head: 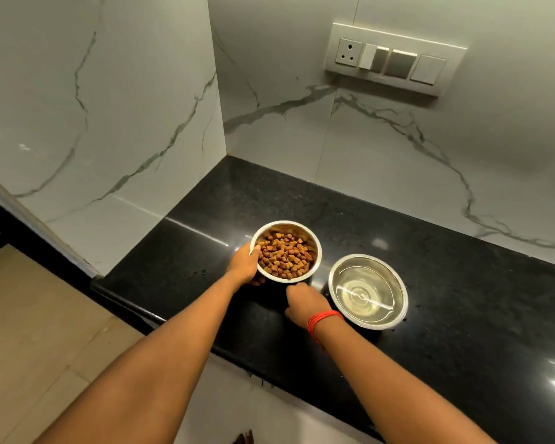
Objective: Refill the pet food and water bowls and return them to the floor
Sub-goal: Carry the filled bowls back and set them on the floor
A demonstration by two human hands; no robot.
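A steel food bowl [285, 251] heaped with brown kibble sits on the black counter [462, 283]. My left hand [244, 263] grips its left rim, thumb over the edge. A steel water bowl [368, 291] holding clear water stands just to its right, apart from it. My right hand [305, 303], with a red thread at the wrist, hovers between the two bowls just in front of the food bowl, fingers curled downward; its fingertips are near the food bowl's base, and contact cannot be made out.
White marble-patterned walls close the counter at the left and the back. A switch and socket plate [394, 59] is mounted on the back wall. The counter's front edge runs diagonally, with beige floor tiles [29, 347] below at the left.
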